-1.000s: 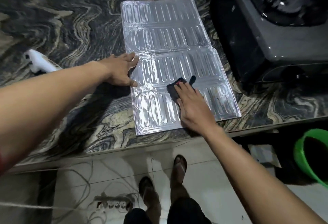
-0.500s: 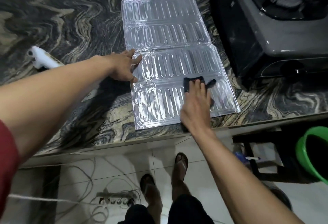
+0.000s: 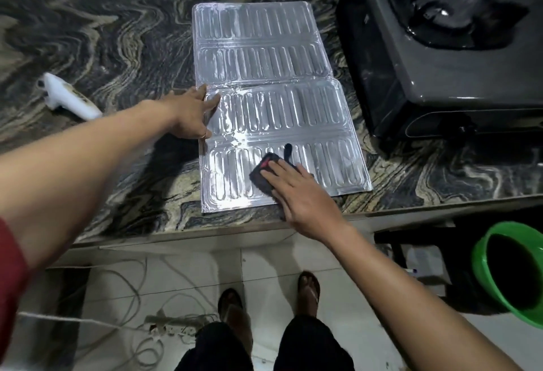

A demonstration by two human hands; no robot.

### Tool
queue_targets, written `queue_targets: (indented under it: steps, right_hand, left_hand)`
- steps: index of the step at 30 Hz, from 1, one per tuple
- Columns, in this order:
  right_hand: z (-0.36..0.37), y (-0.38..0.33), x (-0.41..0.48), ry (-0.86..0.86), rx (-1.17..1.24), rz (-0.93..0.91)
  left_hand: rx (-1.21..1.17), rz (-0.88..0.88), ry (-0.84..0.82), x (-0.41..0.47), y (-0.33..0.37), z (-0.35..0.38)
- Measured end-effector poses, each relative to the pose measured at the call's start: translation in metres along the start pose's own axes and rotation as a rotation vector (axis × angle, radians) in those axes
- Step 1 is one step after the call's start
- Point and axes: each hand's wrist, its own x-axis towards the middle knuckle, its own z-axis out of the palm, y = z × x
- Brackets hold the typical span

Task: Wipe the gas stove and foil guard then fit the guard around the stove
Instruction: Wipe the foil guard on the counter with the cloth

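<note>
A silver ribbed foil guard (image 3: 264, 62) lies flat and unfolded on the marbled counter (image 3: 102, 47), running from the back wall to the front edge. My left hand (image 3: 191, 115) rests flat on the guard's left edge near its middle fold. My right hand (image 3: 299, 194) presses a dark cloth (image 3: 264, 174) with a red mark onto the nearest panel, fingers straight. The grey gas stove (image 3: 440, 62) stands to the right of the guard, its black burner grate wet and shiny.
A white tool (image 3: 69, 99) lies on the counter at the left. A green bucket (image 3: 482, 259) sits low at the right. Cables and a power strip (image 3: 173, 320) lie on the tiled floor by my feet.
My right hand has slid the cloth back to the left across the nearest panel. My left hand has stayed on the guard's left edge.
</note>
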Motion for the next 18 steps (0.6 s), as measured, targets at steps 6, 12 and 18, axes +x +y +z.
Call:
queue_targets:
  steps: [6, 12, 18]
  right_hand:
    - [-0.03, 0.05, -0.03, 0.03, 0.09, 0.161]
    - [-0.049, 0.069, -0.044, 0.116, 0.036, 0.244]
    - [-0.066, 0.073, -0.051, 0.175, 0.006, 0.267]
  left_hand:
    - [0.046, -0.059, 0.108, -0.025, 0.022, 0.002]
    - [-0.021, -0.07, 0.318, -0.052, 0.077, 0.01]
    - [-0.281, 0.089, 0.343, -0.077, 0.166, 0.006]
